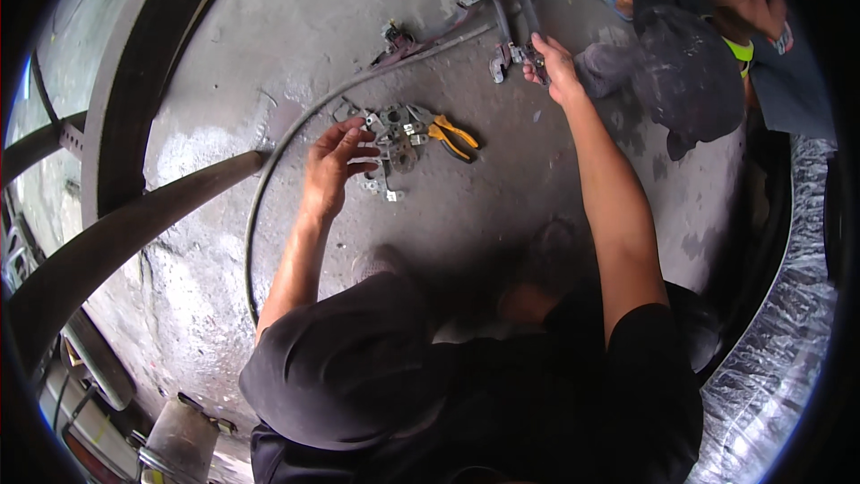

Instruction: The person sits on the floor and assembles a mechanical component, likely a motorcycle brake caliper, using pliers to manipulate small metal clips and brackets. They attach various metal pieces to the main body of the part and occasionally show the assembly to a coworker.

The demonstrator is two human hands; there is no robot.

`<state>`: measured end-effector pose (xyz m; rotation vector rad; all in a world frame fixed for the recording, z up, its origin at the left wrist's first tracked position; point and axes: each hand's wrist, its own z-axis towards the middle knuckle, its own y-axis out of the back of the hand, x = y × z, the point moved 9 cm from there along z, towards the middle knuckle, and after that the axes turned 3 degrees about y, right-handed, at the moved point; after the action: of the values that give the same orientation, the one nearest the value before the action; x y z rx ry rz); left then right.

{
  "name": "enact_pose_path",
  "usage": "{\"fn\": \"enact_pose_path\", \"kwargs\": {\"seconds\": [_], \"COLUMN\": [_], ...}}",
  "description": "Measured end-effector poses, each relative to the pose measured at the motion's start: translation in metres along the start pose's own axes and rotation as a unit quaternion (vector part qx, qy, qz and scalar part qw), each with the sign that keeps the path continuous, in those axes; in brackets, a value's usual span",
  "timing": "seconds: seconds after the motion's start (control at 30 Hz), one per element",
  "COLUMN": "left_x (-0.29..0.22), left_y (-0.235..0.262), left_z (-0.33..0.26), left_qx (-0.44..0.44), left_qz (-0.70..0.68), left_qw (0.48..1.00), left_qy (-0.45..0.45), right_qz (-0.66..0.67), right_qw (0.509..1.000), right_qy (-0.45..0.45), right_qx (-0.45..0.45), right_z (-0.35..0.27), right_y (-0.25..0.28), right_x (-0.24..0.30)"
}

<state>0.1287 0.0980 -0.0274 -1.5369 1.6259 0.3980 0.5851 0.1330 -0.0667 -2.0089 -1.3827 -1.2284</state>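
My left hand (339,159) hovers at the left of a cluster of small metal brackets (394,136) on the floor. Its fingers are apart, and nothing shows in them. Pliers (455,136) with yellow-orange and black handles lie at the right of this cluster, jaws among the parts. Farther off, my right hand (557,70) has its fingers closed round a small dark metal fitting (535,64). That fitting seems to sit at the near end of a long dark bar (527,11); the join is partly hidden by my fingers. A second similar bar (502,22) with metal ends lies just to the left.
A hose (296,130) curves across the stained concrete floor. Another dark fitting (396,36) lies beyond it. A dark curved frame (116,81) and a thick bar (134,233) stand on the left. A person in a dark cap (690,72) crouches at the right, near plastic sheeting (770,332).
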Motion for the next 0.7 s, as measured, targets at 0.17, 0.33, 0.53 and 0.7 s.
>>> {"fn": "enact_pose_path", "kwargs": {"seconds": [0.17, 0.33, 0.53, 0.7], "left_x": [0.013, 0.02, 0.023, 0.023], "left_y": [-0.006, 0.003, -0.009, -0.009], "left_z": [0.008, 0.009, 0.015, 0.013], "left_qx": [-0.001, -0.017, -0.003, -0.003], "left_qz": [-0.015, -0.015, -0.015, -0.024], "left_qw": [1.0, 0.999, 0.999, 0.999], "left_qy": [0.015, 0.025, 0.04, 0.036], "right_qz": [-0.169, -0.418, -0.167, 0.034], "right_qw": [0.972, 0.804, 0.979, 0.995], "right_qy": [0.153, 0.401, 0.117, 0.068], "right_qx": [-0.063, -0.133, -0.022, 0.063], "right_z": [0.051, -0.02, 0.016, 0.034], "right_y": [0.042, -0.043, -0.111, -0.137], "right_x": [-0.004, 0.084, 0.06, 0.033]}}
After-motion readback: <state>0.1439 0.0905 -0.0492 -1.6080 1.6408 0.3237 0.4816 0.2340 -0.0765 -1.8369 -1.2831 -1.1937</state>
